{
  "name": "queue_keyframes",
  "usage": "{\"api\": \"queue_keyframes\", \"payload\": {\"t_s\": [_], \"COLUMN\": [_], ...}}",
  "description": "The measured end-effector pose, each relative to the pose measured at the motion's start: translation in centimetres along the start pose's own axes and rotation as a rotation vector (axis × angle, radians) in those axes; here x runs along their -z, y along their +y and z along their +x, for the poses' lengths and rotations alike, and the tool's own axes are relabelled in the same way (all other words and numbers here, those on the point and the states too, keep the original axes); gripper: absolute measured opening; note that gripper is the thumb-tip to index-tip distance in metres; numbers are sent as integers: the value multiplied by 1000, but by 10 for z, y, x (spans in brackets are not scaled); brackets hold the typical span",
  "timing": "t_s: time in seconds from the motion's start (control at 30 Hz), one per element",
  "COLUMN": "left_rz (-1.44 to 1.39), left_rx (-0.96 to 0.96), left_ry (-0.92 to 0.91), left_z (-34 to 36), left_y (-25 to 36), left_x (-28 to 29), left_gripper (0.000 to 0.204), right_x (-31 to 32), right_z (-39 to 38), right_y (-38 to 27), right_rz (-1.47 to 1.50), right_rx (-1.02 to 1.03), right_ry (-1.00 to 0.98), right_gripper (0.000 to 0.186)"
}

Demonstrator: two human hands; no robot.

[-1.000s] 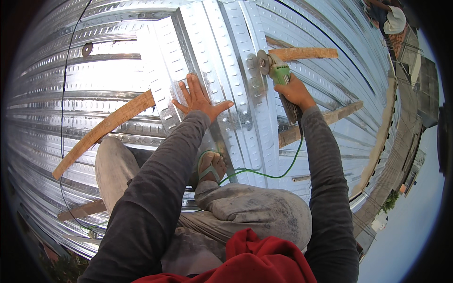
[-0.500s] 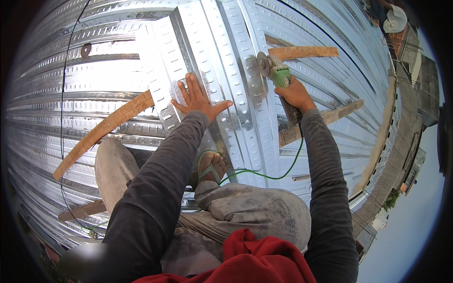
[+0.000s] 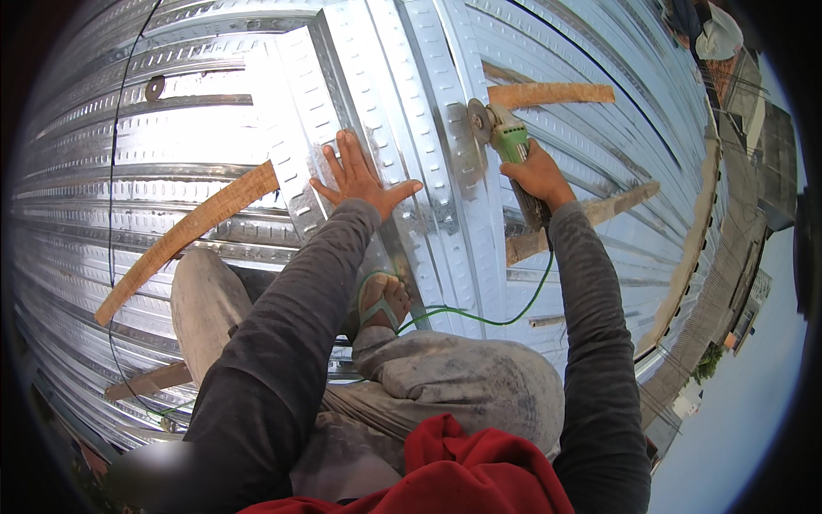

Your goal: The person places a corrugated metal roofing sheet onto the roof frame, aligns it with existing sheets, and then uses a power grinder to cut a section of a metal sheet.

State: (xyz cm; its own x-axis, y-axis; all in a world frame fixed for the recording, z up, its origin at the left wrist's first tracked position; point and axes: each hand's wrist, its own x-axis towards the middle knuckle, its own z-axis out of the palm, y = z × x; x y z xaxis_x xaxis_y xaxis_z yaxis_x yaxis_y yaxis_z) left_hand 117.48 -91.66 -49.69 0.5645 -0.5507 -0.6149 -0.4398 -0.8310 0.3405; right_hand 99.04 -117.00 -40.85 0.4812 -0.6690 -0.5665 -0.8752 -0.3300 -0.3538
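Observation:
My right hand (image 3: 539, 177) is wrapped round the body of a green angle grinder (image 3: 513, 144), whose disc (image 3: 479, 121) is at the right-hand edge of a ribbed metal decking sheet (image 3: 377, 77). Whether the disc touches the metal or spins, I cannot tell. Flat on that sheet lies my left hand (image 3: 360, 178), fingers spread, holding nothing. A green power cord (image 3: 492, 322) runs from the grinder's rear end back past my sandalled foot (image 3: 384, 300), which rests on the sheet below my left hand.
Wooden planks (image 3: 193, 236) lie under the sheet on both sides, over more ribbed decking (image 3: 77, 206). A round disc (image 3: 154, 88) lies at the upper left. A thin black cable (image 3: 115, 171) crosses the left side. The roof's edge (image 3: 685, 274) curves along the right.
The grinder and my right hand have shifted very slightly to the right. My left hand stays in place on the sheet.

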Motion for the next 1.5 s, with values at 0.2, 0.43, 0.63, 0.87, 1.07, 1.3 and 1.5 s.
{"api": "queue_keyframes", "payload": {"t_s": [0.2, 0.43, 0.63, 0.87, 1.07, 1.3, 1.5], "left_rz": [-25, -47, -49, -56, -66, -31, -61], "left_rx": [-4, -13, -3, -12, -23, -8, -13], "left_ry": [11, 40, 41, 46, 53, 63, 39], "left_z": [0, 0, 2, 6, 6, 0, 4], "left_y": [-2, -3, -3, -6, -7, -1, -5], "left_x": [-4, -7, -9, -16, -16, -9, -12], "left_gripper": [153, 154, 156, 156, 156, 152, 156], "right_x": [1, -3, -2, -4, -3, -6, -5], "right_z": [-9, -6, -11, -16, -20, -31, -29], "right_y": [2, 2, 6, 6, 8, 21, 8], "right_rz": [-6, 38, 7, 1, -12, 31, 12], "right_rx": [-54, -50, -68, -65, -89, -75, -110], "right_ry": [-28, -18, -47, -35, -52, -39, -60], "right_gripper": [66, 68, 69, 70, 71, 76, 77]}}
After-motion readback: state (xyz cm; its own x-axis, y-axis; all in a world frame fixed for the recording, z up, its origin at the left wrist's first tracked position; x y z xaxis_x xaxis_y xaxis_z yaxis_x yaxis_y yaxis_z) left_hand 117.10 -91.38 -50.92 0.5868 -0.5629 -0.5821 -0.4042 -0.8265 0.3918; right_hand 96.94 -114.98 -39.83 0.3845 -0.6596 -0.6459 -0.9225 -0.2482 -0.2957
